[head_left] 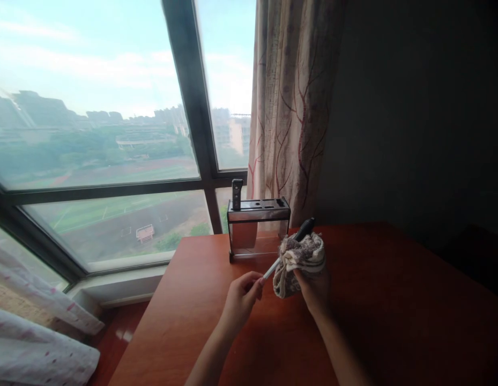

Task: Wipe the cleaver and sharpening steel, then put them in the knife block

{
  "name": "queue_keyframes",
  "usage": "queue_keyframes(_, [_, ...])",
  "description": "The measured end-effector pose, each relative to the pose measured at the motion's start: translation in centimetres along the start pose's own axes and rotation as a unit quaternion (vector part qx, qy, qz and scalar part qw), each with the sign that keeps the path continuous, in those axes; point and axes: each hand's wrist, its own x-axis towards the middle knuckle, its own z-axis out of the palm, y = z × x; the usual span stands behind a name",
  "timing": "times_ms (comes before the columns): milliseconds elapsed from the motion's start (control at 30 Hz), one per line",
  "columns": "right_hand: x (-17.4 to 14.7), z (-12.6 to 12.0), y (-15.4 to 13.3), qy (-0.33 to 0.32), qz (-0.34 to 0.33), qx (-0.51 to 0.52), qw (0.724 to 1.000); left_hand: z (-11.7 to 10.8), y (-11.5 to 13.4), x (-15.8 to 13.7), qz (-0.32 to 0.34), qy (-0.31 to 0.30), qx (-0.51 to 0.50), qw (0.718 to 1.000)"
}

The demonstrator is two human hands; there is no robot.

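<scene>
A black-handled tool with a slim pale shaft (272,268) slants up to the right across a folded patterned cloth (299,262). Whether the shaft is a knife blade seen edge-on or a round rod, I cannot tell. My left hand (243,296) pinches its lower end. My right hand (314,286) is closed around the cloth, which is bunched about the middle of the tool. The black handle (304,229) sticks out beyond the cloth. Just behind stands a clear-sided knife block (259,210) with a black-handled knife (236,194) upright in its left slot.
The reddish-brown wooden table (172,316) spreads beneath both hands, its left edge beside the window ledge (120,284). Behind the knife block hangs a patterned curtain (292,107). A dark wall (401,118) rises at right, and a white curtain (39,343) hangs at lower left.
</scene>
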Motion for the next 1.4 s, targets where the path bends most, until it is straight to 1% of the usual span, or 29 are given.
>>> queue_keyframes(133, [0.1, 0.3, -0.4, -0.06, 0.029, 0.042, 0.997, 0.1, -0.5, 0.0, 0.029, 0.019, 0.03, 0.999])
queue_keyframes(200, [0.0, 0.6, -0.6, -0.069, 0.046, 0.042, 0.996, 0.3, -0.7, -0.2, 0.054, 0.026, 0.063, 0.996])
queue_keyframes(267, [-0.1, 0.8, -0.5, -0.052, 0.058, 0.037, 0.996, 0.5, -0.7, -0.3, 0.072, 0.026, 0.091, 0.993])
queue_keyframes(367, [0.0, 0.8, -0.2, -0.013, 0.063, 0.035, 0.997, 0.7, -0.4, -0.5, 0.082, 0.021, 0.098, 0.992])
queue_keyframes(467, [0.1, 0.4, 0.2, 0.006, 0.042, 0.018, 0.999, 0.7, 0.0, -0.6, 0.077, 0.01, 0.086, 0.993])
queue_keyframes(533, [0.1, 0.1, 0.3, 0.008, 0.025, -0.001, 1.0, 0.6, 0.1, -0.5, 0.066, 0.002, 0.073, 0.995])
queue_keyframes(600, [0.0, -0.2, 0.3, 0.011, 0.014, -0.023, 1.0, 0.5, 0.1, -0.3, 0.042, -0.012, 0.04, 0.998])
queue_keyframes(667, [-0.2, -0.4, 0.3, 0.017, 0.008, -0.043, 0.999, 0.4, 0.0, -0.2, 0.006, -0.035, -0.016, 0.999])
queue_keyframes(767, [-0.2, -0.5, 0.4, 0.027, 0.01, -0.056, 0.998, 0.3, -0.2, 0.0, -0.047, -0.061, -0.095, 0.992])
queue_keyframes(833, [0.0, -0.3, 0.5, 0.018, 0.029, -0.019, 0.999, 0.3, -0.4, 0.1, -0.074, -0.067, -0.126, 0.987])
queue_keyframes(900, [0.2, -0.1, 0.7, -0.009, 0.069, 0.069, 0.995, 0.2, -0.5, 0.2, -0.091, -0.071, -0.143, 0.983])
queue_keyframes(933, [0.3, 0.0, 0.7, -0.028, 0.102, 0.125, 0.987, 0.2, -0.5, 0.2, -0.095, -0.073, -0.147, 0.982])
queue_keyframes(967, [0.3, 0.0, 0.7, -0.051, 0.141, 0.179, 0.972, 0.2, -0.5, 0.2, -0.097, -0.075, -0.149, 0.981])
queue_keyframes(1033, [0.1, 0.1, 0.6, -0.09, 0.226, 0.266, 0.933, 0.2, -0.6, 0.2, -0.088, -0.072, -0.139, 0.984])
queue_keyframes(1100, [-0.2, 0.2, 0.3, -0.117, 0.295, 0.317, 0.894, 0.3, -0.7, 0.1, -0.055, -0.06, -0.104, 0.991])
queue_keyframes(1133, [-0.4, 0.2, 0.2, -0.123, 0.316, 0.333, 0.88, 0.3, -0.8, 0.1, -0.032, -0.051, -0.077, 0.995])
queue_keyframes(1200, [-0.7, 0.2, 0.1, -0.123, 0.339, 0.356, 0.862, 0.3, -1.1, 0.1, 0.009, -0.034, -0.021, 0.999])
queue_keyframes(1267, [-0.8, 0.1, 0.0, -0.12, 0.356, 0.38, 0.845, 0.2, -1.3, 0.1, 0.036, -0.026, 0.015, 0.999])
queue_keyframes(1400, [-0.6, -0.1, -0.2, -0.121, 0.374, 0.429, 0.814, 0.1, -1.2, 0.0, 0.065, -0.034, 0.031, 0.997])
